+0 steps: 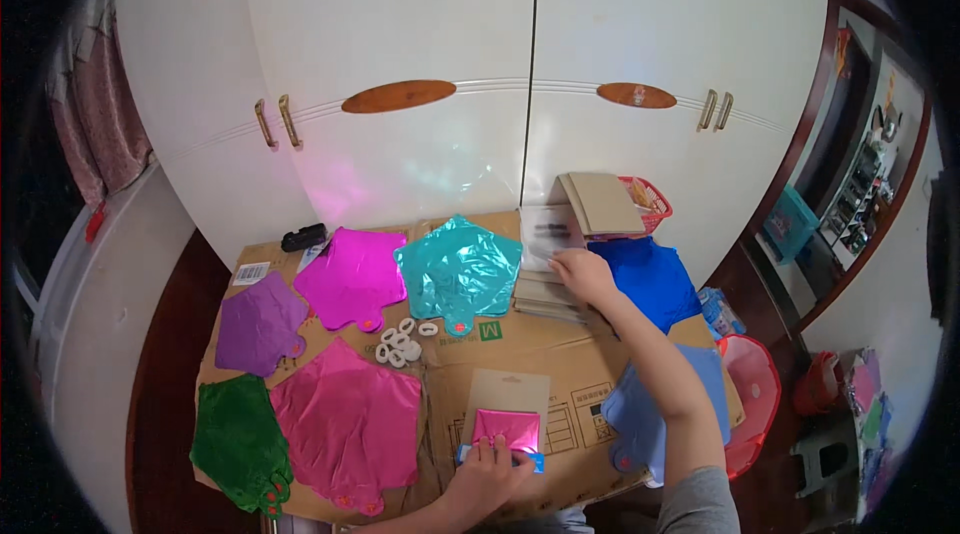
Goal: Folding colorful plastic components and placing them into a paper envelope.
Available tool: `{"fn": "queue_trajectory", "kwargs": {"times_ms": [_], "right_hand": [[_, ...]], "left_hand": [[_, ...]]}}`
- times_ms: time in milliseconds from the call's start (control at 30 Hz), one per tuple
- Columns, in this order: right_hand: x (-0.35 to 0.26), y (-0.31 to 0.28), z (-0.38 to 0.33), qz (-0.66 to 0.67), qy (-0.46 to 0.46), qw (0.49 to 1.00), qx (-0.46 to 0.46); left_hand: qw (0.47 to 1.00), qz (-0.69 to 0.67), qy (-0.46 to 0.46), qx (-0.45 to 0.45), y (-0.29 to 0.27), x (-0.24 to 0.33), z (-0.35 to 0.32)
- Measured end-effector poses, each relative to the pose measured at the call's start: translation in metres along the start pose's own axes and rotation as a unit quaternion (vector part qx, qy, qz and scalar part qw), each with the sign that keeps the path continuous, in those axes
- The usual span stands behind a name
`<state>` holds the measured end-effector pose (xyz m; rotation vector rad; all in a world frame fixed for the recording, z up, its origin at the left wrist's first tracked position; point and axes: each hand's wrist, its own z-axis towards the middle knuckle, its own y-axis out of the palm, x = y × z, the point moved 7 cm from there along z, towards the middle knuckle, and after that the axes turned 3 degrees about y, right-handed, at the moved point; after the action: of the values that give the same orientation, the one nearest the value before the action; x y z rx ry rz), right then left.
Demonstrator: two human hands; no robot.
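**A:** Where are the hands right now?

**B:** The left hand [487, 469] rests at the near edge of the flattened cardboard [545, 339], fingertips pressed flat on a small folded pink foil piece [506, 428] that lies on a tan card [507, 396]. A thin blue strip [538, 461] sits just under those fingers. The hand is not clenched around anything; it pins the foil down.

**B:** The right hand [584, 275] reaches to the far edge, fingers loosely curled on top of a stack of cards and clear sleeves [548, 269], touching the top one. Whether it has already pinched a sheet, I cannot tell.

**A:** So which step is this?

**B:** I'd judge it as packing: one folded balloon is seated on its backing card, and the other hand is fetching a sleeve or card from the stack.

**A:** What does the next move call for?

**B:** Probably peeling a single sheet off that stack without dragging its neighbours, while the left hand holds the pink foil square on the card.

**A:** Anything close by?

**B:** Flat foil star balloons across the cardboard: teal [459, 269], magenta [352, 277], purple [259, 324], green [240, 442], large pink [347, 421], dark blue [650, 279] by the right hand. White rings [400, 344] lie in the middle.
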<state>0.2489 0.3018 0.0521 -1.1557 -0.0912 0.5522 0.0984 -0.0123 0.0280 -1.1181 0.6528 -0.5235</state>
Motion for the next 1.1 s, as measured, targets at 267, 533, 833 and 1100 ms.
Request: {"fn": "queue_trajectory", "kwargs": {"times_ms": [267,533,833,1100], "right_hand": [[-0.105,-0.063,-0.142,-0.008,-0.136,0.991,-0.007],[-0.084,-0.04,-0.187,-0.046,-0.088,0.995,-0.001],[-0.076,-0.029,-0.183,-0.013,-0.01,0.998,-0.053],[-0.083,-0.035,-0.173,0.035,0.006,0.999,-0.039]], "left_hand": [[0.999,-0.016,-0.033,0.038,-0.005,-0.008,0.0],[0.989,-0.061,-0.124,0.053,-0.007,-0.025,-0.007],[0.998,-0.029,-0.027,0.058,-0.012,-0.013,-0.011],[0.997,-0.013,0.007,0.069,-0.012,-0.007,-0.011]]}}
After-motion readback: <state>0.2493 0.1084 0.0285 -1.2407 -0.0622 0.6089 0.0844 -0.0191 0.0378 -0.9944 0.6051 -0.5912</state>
